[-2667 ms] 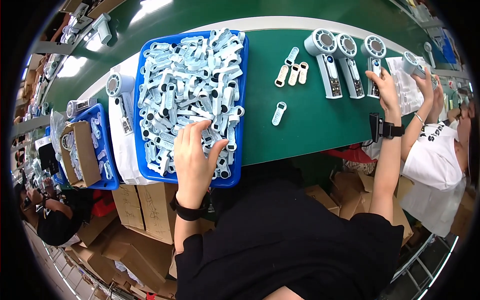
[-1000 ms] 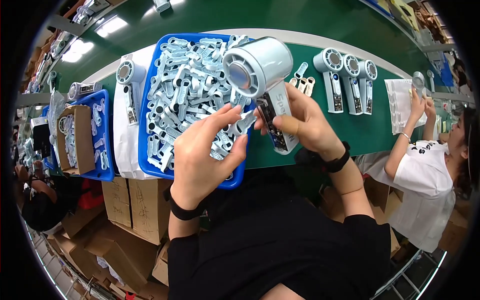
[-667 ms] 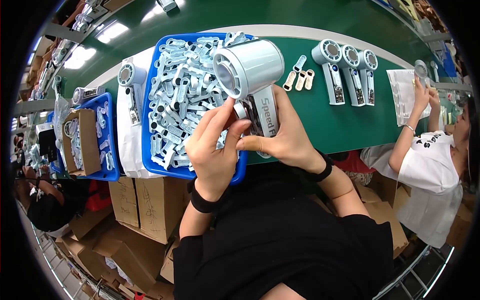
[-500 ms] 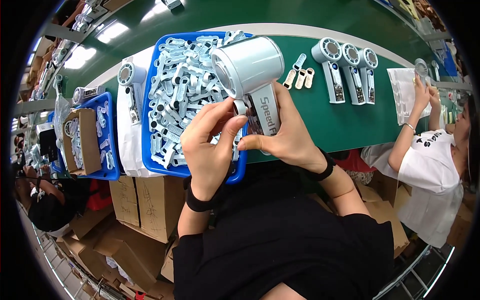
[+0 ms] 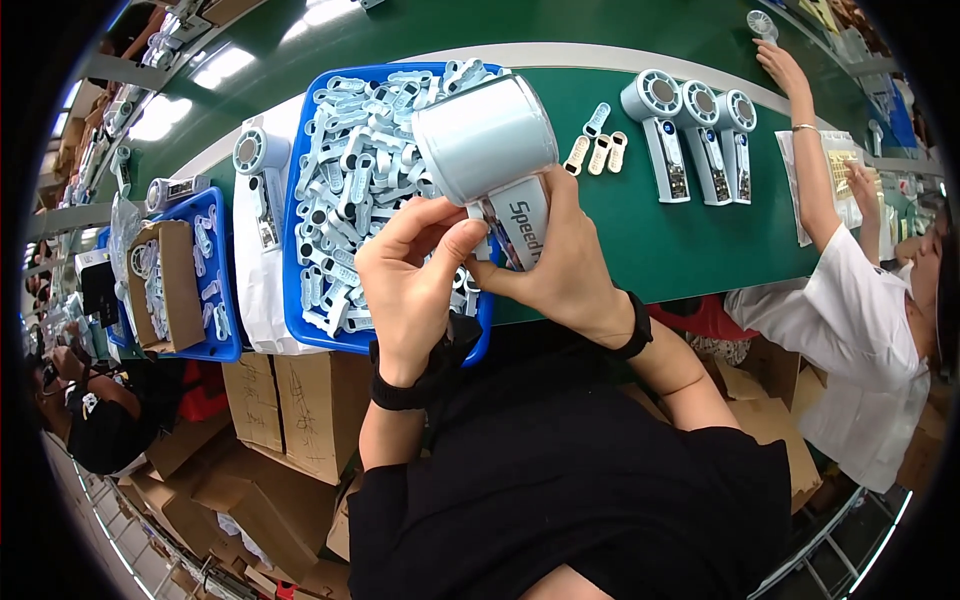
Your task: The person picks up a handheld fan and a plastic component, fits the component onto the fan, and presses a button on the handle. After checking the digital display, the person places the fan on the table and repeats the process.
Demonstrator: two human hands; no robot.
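Note:
A pale blue handheld fan (image 5: 487, 135) is tilted in front of me, its wide round head up and its handle down, with internal parts showing along the handle's open side. My right hand (image 5: 560, 265) is closed round that handle, thumb across the lower part. At the handle's open side my left hand (image 5: 410, 275) pinches a small white handle cover (image 5: 477, 211), mostly hidden by the fingers. Beneath and left of the fan, a blue tray (image 5: 293, 262) is heaped with many similar covers (image 5: 365, 185).
Three fans (image 5: 700, 140) lie side by side on the green table (image 5: 650, 240), with several loose covers (image 5: 600, 152) nearby. Another fan (image 5: 262, 190) lies left of the tray on white sheeting. A co-worker (image 5: 860, 300) sits at right. Cardboard boxes (image 5: 310, 405) stand below the table edge.
The fan has turned slightly and shifted a little left, its head's open end now facing away from view. My left fingers have closed in at the handle. The co-worker's arm has reached farther out with a fan.

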